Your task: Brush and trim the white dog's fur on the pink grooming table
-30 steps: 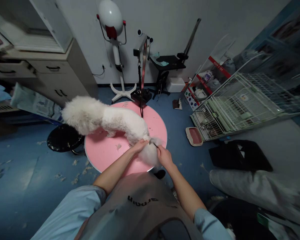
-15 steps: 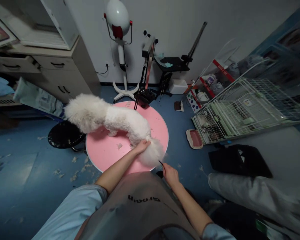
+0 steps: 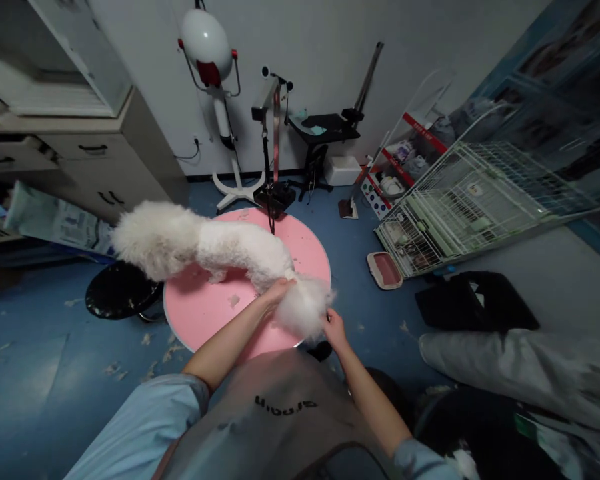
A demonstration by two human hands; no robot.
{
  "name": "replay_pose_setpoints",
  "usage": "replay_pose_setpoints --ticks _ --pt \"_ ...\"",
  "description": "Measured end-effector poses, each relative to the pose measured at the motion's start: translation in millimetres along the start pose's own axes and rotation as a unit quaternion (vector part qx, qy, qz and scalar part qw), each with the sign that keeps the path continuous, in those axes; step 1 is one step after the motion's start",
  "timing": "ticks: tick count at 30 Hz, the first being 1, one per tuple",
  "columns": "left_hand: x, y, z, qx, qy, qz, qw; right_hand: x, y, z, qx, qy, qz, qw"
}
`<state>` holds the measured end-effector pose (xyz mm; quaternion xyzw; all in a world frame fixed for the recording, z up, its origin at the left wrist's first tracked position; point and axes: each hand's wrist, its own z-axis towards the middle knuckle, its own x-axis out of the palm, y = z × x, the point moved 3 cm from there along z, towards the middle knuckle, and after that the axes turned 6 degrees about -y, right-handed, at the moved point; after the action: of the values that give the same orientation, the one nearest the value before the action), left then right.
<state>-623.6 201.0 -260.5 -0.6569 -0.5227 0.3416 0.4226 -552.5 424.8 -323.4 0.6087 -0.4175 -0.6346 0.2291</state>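
A white dog [image 3: 240,243] stands on a round pink grooming table [image 3: 205,310], its fluffy head to the left and its body clipped short. My left hand [image 3: 279,292] is closed at the base of the dog's bushy tail [image 3: 303,310], gripping it. On the tail's right side, my right hand [image 3: 334,328] is closed around a thin dark tool [image 3: 329,318]. Most of that tool is hidden by fingers and fur, so its exact kind does not show. The right fingers touch the outer hair of the tail.
A black stool [image 3: 123,290] stands left of the table. Behind it are a white stand dryer [image 3: 207,47] and a black grooming post [image 3: 266,147]. Wire cages [image 3: 460,207] and a litter tray [image 3: 385,270] are at right. Hair tufts lie on the blue floor [image 3: 40,367].
My right hand has moved up against the tail, and the tool's tip, which stuck out before, is now mostly hidden. My left hand keeps its hold. The whole view has shifted slightly.
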Motion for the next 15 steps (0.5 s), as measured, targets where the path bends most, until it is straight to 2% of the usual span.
replay_pose_setpoints --ticks 1,3,5,7,8,9,11,12,15 --pt "-9.2 -10.5 -6.5 0.004 0.018 0.034 0.999 1.8 9.6 8.6 0.003 -0.006 0.017 1.0" --pt "-29.3 -37.8 -20.2 0.04 0.022 0.134 0.99 -13.7 19.6 22.4 0.008 -0.03 0.041 0.999" --pt "-41.5 -69.8 -30.3 0.141 -0.035 0.251 0.957 -42.6 25.3 33.0 -0.005 -0.043 0.053 0.998" --pt "-33.4 -94.0 -32.8 0.263 -0.056 0.314 0.911 -69.7 36.2 42.7 -0.025 -0.04 0.061 0.997" --pt "-21.7 -98.9 -29.9 0.306 -0.028 0.333 0.892 -79.4 44.5 47.5 -0.034 -0.037 0.061 0.997" --pt "-7.0 -98.6 -24.5 0.331 0.019 0.356 0.874 -86.0 54.2 52.3 -0.04 -0.036 0.059 0.997" --pt "21.6 -86.6 -8.0 0.326 0.093 0.411 0.846 -91.1 74.8 61.9 -0.047 -0.043 0.046 0.997" --pt "31.9 -79.1 1.2 0.314 0.095 0.419 0.846 -90.8 83.8 66.6 -0.045 -0.047 0.038 0.997" --pt "45.8 -61.7 23.9 0.276 0.072 0.386 0.877 -88.5 100.0 78.4 -0.023 -0.051 0.019 0.998"
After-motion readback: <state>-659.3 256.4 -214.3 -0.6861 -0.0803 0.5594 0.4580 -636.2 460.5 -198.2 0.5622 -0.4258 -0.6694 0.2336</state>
